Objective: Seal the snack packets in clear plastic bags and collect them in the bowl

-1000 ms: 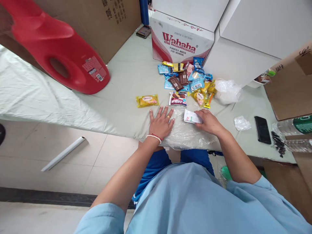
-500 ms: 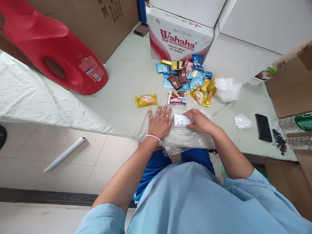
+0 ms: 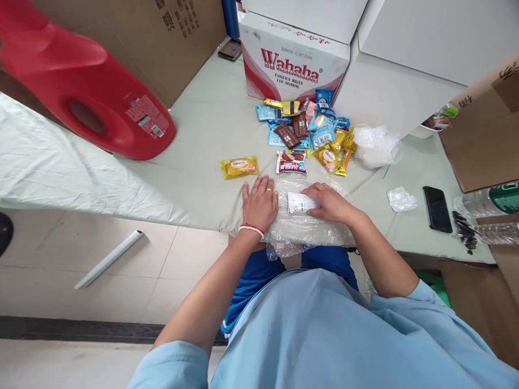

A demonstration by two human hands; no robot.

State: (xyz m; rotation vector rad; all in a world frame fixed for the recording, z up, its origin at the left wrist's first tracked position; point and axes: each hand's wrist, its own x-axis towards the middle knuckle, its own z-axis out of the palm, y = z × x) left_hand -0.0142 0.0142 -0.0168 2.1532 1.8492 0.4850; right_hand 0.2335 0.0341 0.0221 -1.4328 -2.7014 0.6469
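Observation:
Flat on the table at the left edge of a clear plastic bag (image 3: 308,231), my left hand (image 3: 260,206) has its fingers stretched out and holds nothing. My right hand (image 3: 331,204) closes its thumb and fingers on the right end of a small white packet (image 3: 299,203) with green and red print, which lies over the bag. Beyond my hands lie a yellow-wrapped snack (image 3: 240,167) and a red-and-white snack packet (image 3: 292,162). Behind them is a heap of wrapped snacks (image 3: 300,125) in blue, brown and yellow.
A Wahaha water carton (image 3: 295,59) stands behind the heap. To the left is a big red jug (image 3: 121,108). On the right are a crumpled white bag (image 3: 375,146), a smaller plastic wad (image 3: 401,199), a black phone (image 3: 438,209) and clear bottles (image 3: 503,200). A white tube (image 3: 108,259) lies on the floor.
My left hand has drawn its fingers closer together and shifted slightly left, away from the packet. My right hand keeps its hold on the packet, which appears slightly more tilted.

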